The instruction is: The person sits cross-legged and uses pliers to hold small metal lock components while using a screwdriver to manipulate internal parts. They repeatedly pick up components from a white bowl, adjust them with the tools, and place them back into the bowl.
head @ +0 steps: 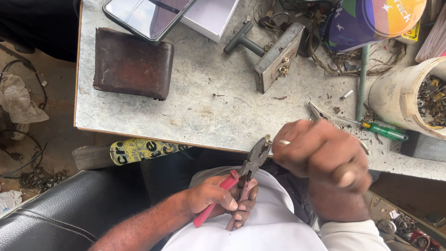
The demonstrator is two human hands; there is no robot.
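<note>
My left hand (220,197) grips the red handles of a pair of pliers (251,165), held over my lap with the jaws pointing up toward the table's edge. The jaws pinch a small brass-coloured piece (267,139). My right hand (320,158) is closed in a fist just right of the jaws, blurred, and seems to hold the same small piece; a ring shows on one finger. What exactly lies inside the fist is hidden.
On the grey table (200,111): a brown wallet (132,62), a phone (144,14), a white box (211,16), a metal switch plate (278,58), a green screwdriver (383,131), a white bucket of metal parts (413,95), tangled wire (353,60). A black seat (60,209) is at left.
</note>
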